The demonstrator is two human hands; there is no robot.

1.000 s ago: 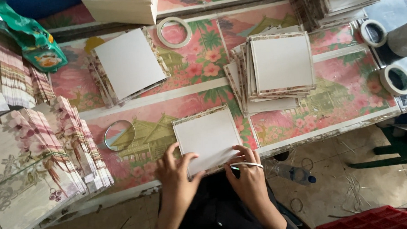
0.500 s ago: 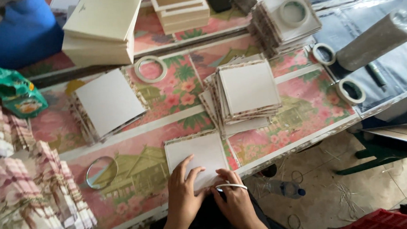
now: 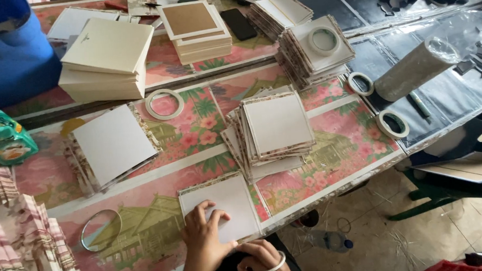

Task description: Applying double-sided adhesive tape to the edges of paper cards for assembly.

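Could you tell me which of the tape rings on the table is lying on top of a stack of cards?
The tape ring on the card stack at the far right; the other rings lie flat on the patterned table.

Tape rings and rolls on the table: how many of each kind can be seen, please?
Tape rings lying on the table: 4
Tape rings lying on a card stack: 1
Large clear film rolls: 1
Total: 6
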